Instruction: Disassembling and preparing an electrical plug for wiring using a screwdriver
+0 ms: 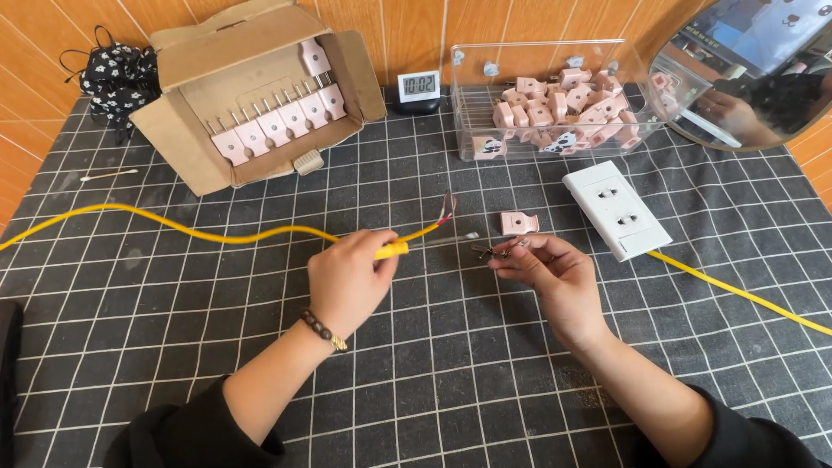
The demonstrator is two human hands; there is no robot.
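Observation:
My left hand [348, 279] grips a yellow cable [173, 227] close to its stripped end, where thin bare wires [447, 211] stick up. My right hand [555, 276] pinches small metal plug parts [496, 252] between its fingertips, a little to the right of the cable's end. Just beyond the right hand, a pink plug shell [519, 224] lies on the dark grid mat [416, 347].
A white double socket [616, 209] with its own yellow cable [737, 295] lies at the right. At the back stand a cardboard box of pink plugs [260, 95], a clear bin of pink plugs [555, 100], a small digital clock [419, 87] and a round mirror [754, 69].

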